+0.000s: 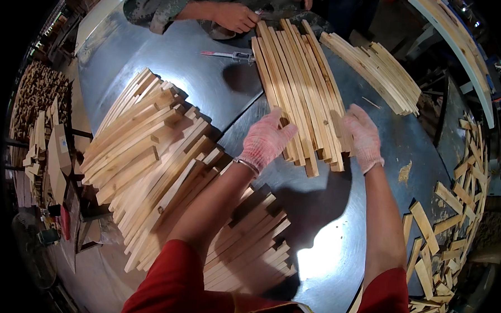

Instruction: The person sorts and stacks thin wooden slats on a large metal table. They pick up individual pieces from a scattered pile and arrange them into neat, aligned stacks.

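A bundle of long, pale wooden strips (306, 97) lies lengthwise over the metal table, its near ends uneven. Pink-white knit gloves cover both of my hands. My left hand (267, 137) is closed against the bundle's left side near its close end, thumb toward the wood. On the opposite side, my right hand (364, 136) presses the strips' right edge, some of its fingertips hidden by the wood. Between them the two hands clasp the bundle. Across the table, another person's hand (234, 16) is at the bundle's far left end.
A large pile of wooden strips (150, 146) spreads at the left, with more strips (252, 246) below my left forearm. A smaller stack (377, 72) lies at the far right. A caliper (230, 55) rests on the metal table (208, 93). Scattered offcuts (426, 226) lie along the right.
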Motion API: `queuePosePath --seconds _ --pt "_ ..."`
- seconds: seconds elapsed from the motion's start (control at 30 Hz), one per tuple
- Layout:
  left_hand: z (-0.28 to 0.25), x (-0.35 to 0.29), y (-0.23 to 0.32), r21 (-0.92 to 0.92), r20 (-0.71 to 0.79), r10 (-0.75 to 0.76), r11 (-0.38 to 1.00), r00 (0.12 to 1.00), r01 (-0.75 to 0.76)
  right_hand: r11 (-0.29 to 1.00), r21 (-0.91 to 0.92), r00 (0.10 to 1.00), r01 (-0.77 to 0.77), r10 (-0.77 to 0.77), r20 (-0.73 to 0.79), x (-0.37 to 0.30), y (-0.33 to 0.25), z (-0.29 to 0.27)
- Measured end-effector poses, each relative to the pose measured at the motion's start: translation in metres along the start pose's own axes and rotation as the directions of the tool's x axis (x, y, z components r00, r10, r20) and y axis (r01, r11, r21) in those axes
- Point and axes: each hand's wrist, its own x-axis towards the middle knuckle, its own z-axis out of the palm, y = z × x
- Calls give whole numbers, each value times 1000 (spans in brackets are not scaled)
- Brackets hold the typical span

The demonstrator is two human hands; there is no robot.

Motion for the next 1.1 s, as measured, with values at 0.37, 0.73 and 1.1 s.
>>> queuePosePath --seconds 0.37,0.73,1.1 --pt "65 -202 47 226 335 649 648 683 -727 818 -576 975 -8 -122 -188 -291 88 -47" --pt "200 -392 12 106 504 597 675 624 -731 446 -835 932 -322 -6 -362 -490 112 -175" --pt "204 -415 3 323 353 729 494 587 -807 338 -888 936 -311 271 -225 -592 155 -229"
